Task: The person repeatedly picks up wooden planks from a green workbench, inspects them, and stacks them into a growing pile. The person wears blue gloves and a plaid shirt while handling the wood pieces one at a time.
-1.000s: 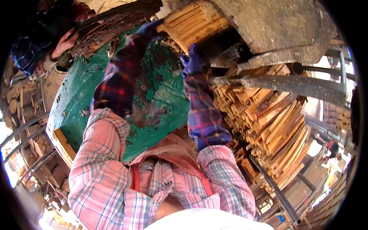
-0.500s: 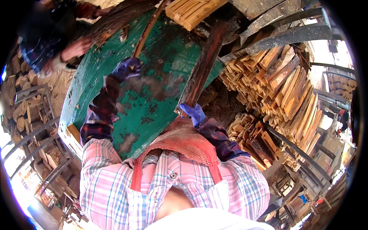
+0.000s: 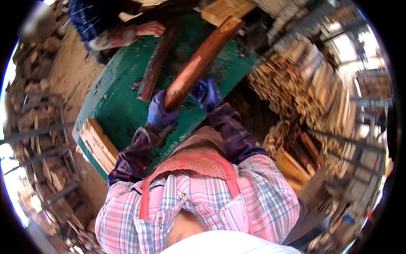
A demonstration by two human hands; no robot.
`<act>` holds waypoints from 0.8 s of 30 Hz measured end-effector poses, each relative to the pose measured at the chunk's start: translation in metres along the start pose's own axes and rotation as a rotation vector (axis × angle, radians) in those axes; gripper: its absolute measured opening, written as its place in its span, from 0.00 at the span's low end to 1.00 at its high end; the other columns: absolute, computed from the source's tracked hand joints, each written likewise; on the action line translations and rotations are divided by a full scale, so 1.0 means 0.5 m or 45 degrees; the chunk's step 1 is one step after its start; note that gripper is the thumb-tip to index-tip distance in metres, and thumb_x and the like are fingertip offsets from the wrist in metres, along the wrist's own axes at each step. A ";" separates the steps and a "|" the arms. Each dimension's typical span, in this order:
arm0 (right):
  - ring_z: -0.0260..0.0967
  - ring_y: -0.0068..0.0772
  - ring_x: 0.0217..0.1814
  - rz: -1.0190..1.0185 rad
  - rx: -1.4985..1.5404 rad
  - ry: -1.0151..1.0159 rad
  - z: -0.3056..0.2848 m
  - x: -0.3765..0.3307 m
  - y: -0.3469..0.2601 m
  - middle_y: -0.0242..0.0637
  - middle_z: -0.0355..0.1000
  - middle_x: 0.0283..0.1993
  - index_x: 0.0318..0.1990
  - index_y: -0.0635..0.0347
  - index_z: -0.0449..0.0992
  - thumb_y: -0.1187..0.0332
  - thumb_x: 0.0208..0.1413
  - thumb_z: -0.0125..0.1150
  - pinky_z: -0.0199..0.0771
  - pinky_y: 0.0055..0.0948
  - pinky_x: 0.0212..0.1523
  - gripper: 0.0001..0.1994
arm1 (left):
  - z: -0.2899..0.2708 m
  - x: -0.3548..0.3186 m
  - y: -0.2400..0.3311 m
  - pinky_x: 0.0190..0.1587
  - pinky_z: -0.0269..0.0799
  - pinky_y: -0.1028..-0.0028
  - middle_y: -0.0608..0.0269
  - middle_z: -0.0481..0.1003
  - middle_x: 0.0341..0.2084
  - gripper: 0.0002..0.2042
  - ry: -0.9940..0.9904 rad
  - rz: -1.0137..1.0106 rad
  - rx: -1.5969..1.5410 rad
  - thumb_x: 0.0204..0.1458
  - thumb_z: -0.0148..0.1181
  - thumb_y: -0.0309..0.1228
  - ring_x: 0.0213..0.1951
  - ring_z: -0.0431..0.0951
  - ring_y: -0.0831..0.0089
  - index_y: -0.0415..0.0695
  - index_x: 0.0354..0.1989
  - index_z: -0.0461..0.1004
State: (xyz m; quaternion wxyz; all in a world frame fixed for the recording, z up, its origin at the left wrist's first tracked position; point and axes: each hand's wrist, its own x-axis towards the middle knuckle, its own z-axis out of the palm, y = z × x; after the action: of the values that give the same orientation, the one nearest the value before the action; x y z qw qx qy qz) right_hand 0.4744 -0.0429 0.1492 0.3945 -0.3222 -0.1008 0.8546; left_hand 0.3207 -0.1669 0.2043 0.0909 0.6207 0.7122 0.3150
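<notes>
A long reddish-brown slab of wood [image 3: 196,63] slants up and away over the green tabletop [image 3: 118,91]. My left hand [image 3: 160,111], in a purple-blue glove, is closed round its near end. Beside the slab's right edge is my right hand [image 3: 207,94], gloved alike, its fingers pointing away and partly apart. Whether it touches the slab I cannot make out. To the left of the held slab, a darker strip of wood [image 3: 154,70] lies on the tabletop.
A co-worker's bare hand [image 3: 151,28] reaches over the far left edge. A pale wood block [image 3: 99,144] rests at the near left corner. Light wood pieces [image 3: 226,10] sit at the far side. Split wood [image 3: 304,80] is stacked high on the right, beside metal bars.
My left hand has let go of a thin stick and now grips the slab's near end. My right hand, earlier on a slab's end, is now beside it. The view has shifted.
</notes>
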 end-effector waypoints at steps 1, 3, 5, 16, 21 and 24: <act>0.68 0.31 0.33 -0.163 0.077 0.074 -0.029 -0.037 -0.041 0.34 0.70 0.35 0.46 0.58 0.69 0.55 0.54 0.57 0.70 0.32 0.34 0.18 | 0.014 -0.015 0.031 0.41 0.70 0.59 0.43 0.70 0.40 0.35 -0.134 0.032 -0.026 0.32 0.66 0.40 0.39 0.73 0.51 0.34 0.50 0.63; 0.68 0.32 0.34 -0.616 0.155 0.459 -0.172 -0.054 -0.055 0.34 0.70 0.36 0.47 0.59 0.69 0.55 0.53 0.58 0.71 0.34 0.37 0.20 | 0.062 -0.041 0.117 0.44 0.68 0.57 0.40 0.69 0.42 0.37 -0.452 0.142 -0.112 0.33 0.66 0.41 0.42 0.71 0.45 0.34 0.52 0.61; 0.68 0.33 0.35 -0.985 0.126 0.976 -0.314 -0.064 -0.055 0.35 0.70 0.36 0.48 0.59 0.68 0.55 0.52 0.59 0.72 0.36 0.41 0.22 | 0.130 -0.061 0.168 0.44 0.67 0.57 0.40 0.68 0.41 0.37 -0.614 0.483 -0.315 0.35 0.66 0.42 0.42 0.70 0.44 0.33 0.53 0.60; 0.69 0.38 0.38 -0.888 -0.579 2.108 -0.620 -0.713 -0.400 0.41 0.71 0.45 0.53 0.53 0.66 0.59 0.61 0.43 0.73 0.30 0.39 0.17 | 0.237 0.056 0.146 0.56 0.62 0.63 0.41 0.65 0.52 0.35 -1.092 0.337 -0.436 0.45 0.63 0.41 0.53 0.68 0.51 0.32 0.57 0.57; 0.68 0.34 0.34 -0.523 -1.131 2.105 -0.739 -0.612 -0.412 0.39 0.71 0.41 0.52 0.53 0.67 0.60 0.60 0.45 0.71 0.27 0.34 0.15 | 0.267 0.197 0.107 0.57 0.60 0.63 0.41 0.63 0.54 0.38 -0.903 0.212 -0.472 0.44 0.64 0.44 0.56 0.65 0.53 0.34 0.59 0.56; 0.67 0.30 0.30 -0.675 -0.792 1.658 -0.753 -0.405 -0.382 0.38 0.72 0.38 0.50 0.54 0.68 0.60 0.59 0.49 0.69 0.24 0.30 0.15 | 0.303 0.361 0.134 0.59 0.57 0.62 0.42 0.58 0.58 0.46 -0.571 0.235 -0.188 0.40 0.65 0.51 0.60 0.58 0.49 0.34 0.61 0.51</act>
State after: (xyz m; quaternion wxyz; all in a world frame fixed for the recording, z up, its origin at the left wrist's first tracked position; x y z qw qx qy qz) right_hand 0.9254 -0.0955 0.0356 0.4573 -0.8216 -0.1578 0.3016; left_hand 0.4165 0.0557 0.1703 0.2626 0.7291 0.5896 0.2277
